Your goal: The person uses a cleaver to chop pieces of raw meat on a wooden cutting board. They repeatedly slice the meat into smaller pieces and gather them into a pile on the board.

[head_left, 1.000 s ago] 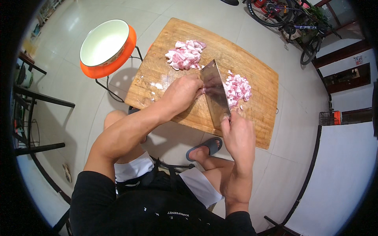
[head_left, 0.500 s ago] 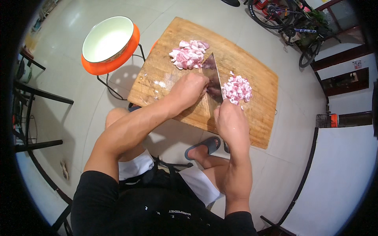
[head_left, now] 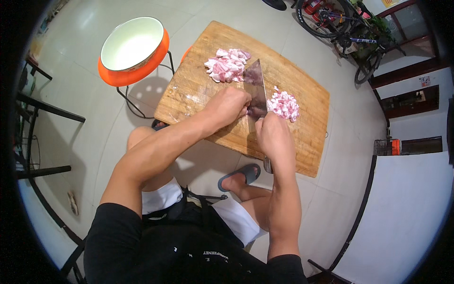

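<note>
Glossy pale tiled floor (head_left: 350, 116) — white wall (head_left: 416, 125), dark-brown trim (head_left: 403, 74).

We take this for a home, most likely a hall or living area. We see a floor (head_left: 343, 111) of large pale tiles, a bicycle (head_left: 363, 40) parked indoors by some plants (head_left: 381, 31), and dark wood trim (head_left: 406, 73). Nearby, an orange stool (head_left: 124, 79) carries a bowl (head_left: 133, 43), meat (head_left: 228, 65) lies on a wooden board (head_left: 307, 137), and we spot an open-toed slipper (head_left: 250, 174) below.
</note>
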Demonstrator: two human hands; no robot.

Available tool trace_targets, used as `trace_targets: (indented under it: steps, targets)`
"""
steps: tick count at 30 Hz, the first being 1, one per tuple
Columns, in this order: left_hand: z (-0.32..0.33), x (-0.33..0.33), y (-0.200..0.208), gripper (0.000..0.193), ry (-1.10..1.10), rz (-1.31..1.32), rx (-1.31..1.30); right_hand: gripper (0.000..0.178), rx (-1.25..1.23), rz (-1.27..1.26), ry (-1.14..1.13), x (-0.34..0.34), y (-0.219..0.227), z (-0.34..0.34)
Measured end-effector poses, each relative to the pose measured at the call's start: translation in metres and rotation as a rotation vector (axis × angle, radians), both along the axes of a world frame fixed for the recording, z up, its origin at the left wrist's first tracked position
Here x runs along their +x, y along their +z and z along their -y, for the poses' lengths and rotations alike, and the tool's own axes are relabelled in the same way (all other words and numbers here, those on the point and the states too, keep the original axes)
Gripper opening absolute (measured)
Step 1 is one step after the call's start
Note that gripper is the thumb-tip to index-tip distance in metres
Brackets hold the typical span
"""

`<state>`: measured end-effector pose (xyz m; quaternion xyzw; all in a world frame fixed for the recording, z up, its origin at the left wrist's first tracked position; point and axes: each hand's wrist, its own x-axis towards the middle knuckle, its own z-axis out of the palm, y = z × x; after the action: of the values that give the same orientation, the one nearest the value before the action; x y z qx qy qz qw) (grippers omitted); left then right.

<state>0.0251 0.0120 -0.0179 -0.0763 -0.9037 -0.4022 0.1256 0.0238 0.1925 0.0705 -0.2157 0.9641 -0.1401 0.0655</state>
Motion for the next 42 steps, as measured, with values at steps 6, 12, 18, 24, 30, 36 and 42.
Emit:
trace_targets:
  steps: [6,12,18,24,30,36,42]
  targets:
    - [-0.008,0.011,-0.003,0.016,-0.056,-0.002,0.028,0.031,-0.28,0.38,-0.13,-0.035,-0.027,-0.035]
    - [0.001,0.025,0.011,0.018,-0.12,0.09,0.076,0.024,-0.563,0.493,-0.265,-0.05,-0.049,-0.072]
    - [-0.002,0.03,0.009,0.015,-0.074,-0.012,0.02,0.028,-0.326,0.108,-0.169,-0.027,-0.028,-0.064]
    - [-0.01,0.029,0.002,0.016,-0.012,-0.094,-0.043,0.028,-0.069,0.015,-0.103,0.015,0.012,-0.042]
    - [-0.014,0.028,-0.001,0.013,-0.033,-0.127,-0.092,0.027,-0.065,0.027,-0.075,0.024,0.009,-0.04]
    - [-0.023,0.027,-0.003,0.009,-0.026,-0.087,-0.103,0.03,0.048,0.065,-0.042,0.028,0.013,-0.029]
    - [-0.017,0.021,-0.004,0.007,-0.028,-0.097,-0.104,0.031,-0.023,0.015,-0.001,-0.003,0.0,-0.004]
